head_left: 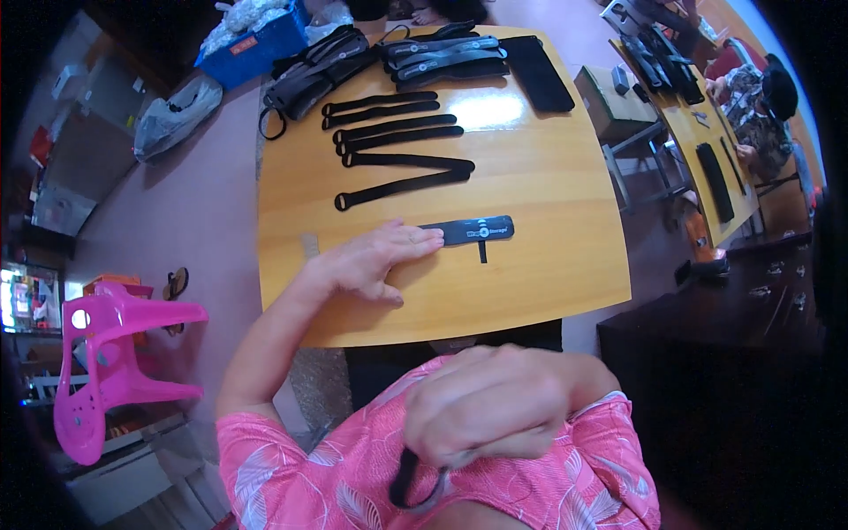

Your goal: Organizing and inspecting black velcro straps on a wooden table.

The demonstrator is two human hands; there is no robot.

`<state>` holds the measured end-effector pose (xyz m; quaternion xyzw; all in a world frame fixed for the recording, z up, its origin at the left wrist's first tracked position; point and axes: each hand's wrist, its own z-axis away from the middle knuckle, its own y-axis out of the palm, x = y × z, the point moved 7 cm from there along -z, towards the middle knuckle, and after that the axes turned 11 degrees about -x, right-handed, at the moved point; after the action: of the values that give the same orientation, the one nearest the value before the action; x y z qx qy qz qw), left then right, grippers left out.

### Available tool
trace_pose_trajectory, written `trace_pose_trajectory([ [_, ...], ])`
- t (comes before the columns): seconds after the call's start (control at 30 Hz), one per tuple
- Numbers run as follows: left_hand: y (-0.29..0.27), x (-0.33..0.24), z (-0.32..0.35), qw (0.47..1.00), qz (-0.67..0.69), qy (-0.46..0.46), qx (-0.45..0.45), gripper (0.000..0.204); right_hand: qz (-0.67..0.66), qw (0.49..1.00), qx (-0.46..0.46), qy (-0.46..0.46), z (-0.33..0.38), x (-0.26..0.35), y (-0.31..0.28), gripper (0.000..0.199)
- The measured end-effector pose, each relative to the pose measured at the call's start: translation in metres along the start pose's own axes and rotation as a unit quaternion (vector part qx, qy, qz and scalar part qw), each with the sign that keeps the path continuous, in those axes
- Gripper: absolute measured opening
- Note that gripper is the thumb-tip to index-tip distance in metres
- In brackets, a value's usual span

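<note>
My left hand (382, 258) lies flat on the wooden table, its stretched fingers resting on the near end of a dark grey band (481, 230) with white print. A short black tab (483, 253) sticks out below that band. Close to my chest, my right hand (495, 402) is closed and slightly blurred, gripping a black strap (405, 477) that hangs in a loop beneath it. Farther up the table, several black straps with ring ends (402, 182) lie spread out, some folded into a V.
Bundles of packed dark straps (322, 71) and grey printed bands (446, 57) lie at the far edge, beside a black flat piece (536, 72). A blue crate (252, 53) stands far left, a pink stool (115, 367) near left. At right, another person (761, 115) sits by a second table (707, 190).
</note>
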<state>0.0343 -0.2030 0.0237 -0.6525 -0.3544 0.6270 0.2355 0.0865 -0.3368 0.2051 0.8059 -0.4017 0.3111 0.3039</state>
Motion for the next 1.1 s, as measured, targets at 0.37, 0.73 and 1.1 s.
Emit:
trace_pose_trajectory([
  [0.37, 0.017, -0.056, 0.029, 0.539, 0.815, -0.063, -0.200, 0.057, 0.181, 0.848, -0.422, 0.264, 0.071, -0.030, -0.113, 0.008],
  [0.73, 0.070, -0.109, -0.008, 0.555, 0.787, -0.209, -0.172, 0.043, 0.349, 0.780, -0.429, 0.294, 0.089, -0.007, -0.156, 0.006],
  [1.1, 0.030, -0.036, 0.019, 0.779, 0.491, -0.334, -0.202, 0.015, 0.398, 0.739, -0.456, 0.295, 0.128, 0.014, -0.198, 0.007],
])
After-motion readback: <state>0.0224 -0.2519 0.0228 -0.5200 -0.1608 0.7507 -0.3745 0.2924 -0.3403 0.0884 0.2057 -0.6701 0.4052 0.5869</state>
